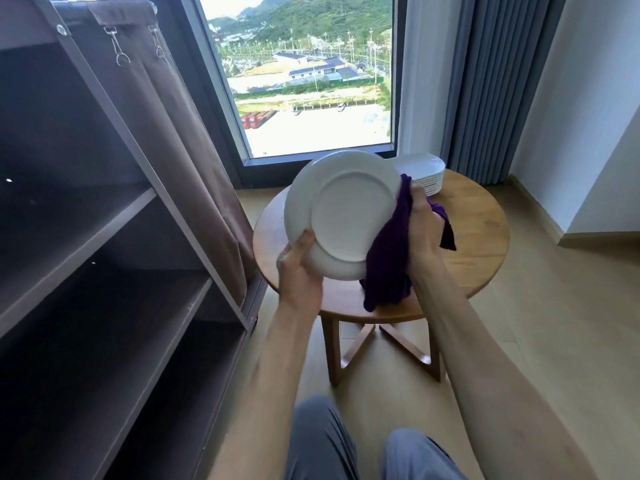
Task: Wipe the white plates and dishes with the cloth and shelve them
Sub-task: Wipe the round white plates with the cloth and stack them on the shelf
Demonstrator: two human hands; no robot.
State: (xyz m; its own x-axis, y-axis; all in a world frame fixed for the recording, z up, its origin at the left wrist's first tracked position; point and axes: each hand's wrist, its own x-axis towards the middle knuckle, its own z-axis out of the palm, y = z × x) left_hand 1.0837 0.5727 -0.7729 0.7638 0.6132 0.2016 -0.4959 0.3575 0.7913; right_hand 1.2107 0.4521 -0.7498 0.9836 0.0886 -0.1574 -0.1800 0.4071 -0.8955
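Pale wood floor (519, 341), tall window (304, 74) ahead with hills, low buildings and a parking lot outside, grey curtain (485, 81) at its right. Round wooden desk (478, 244) in front of the window, on crossed wooden legs. Held up above the desk, tilted, underside and foot ring toward the camera: white plate (346, 216). Left hand (299, 268) gripping the plate's lower left rim, thumb curled over the underside, fingers hidden behind. Right hand (420, 230) clamped on a purple cloth (389, 258), pressing it against the plate's right edge; cloth draped down over the lower right rim, one loose end hanging past the wrist, another trailing to the right of the hand. Behind the plate, at the far edge of the desk, a stack of white dishes (427, 174), partly hidden by the plate and cloth. At left, dark brown shelf unit (104, 254) with open tiers, a brown fabric cover (180, 140) clipped to its top rail and drawn aside. At bottom, two knees in grey trousers (322, 445).
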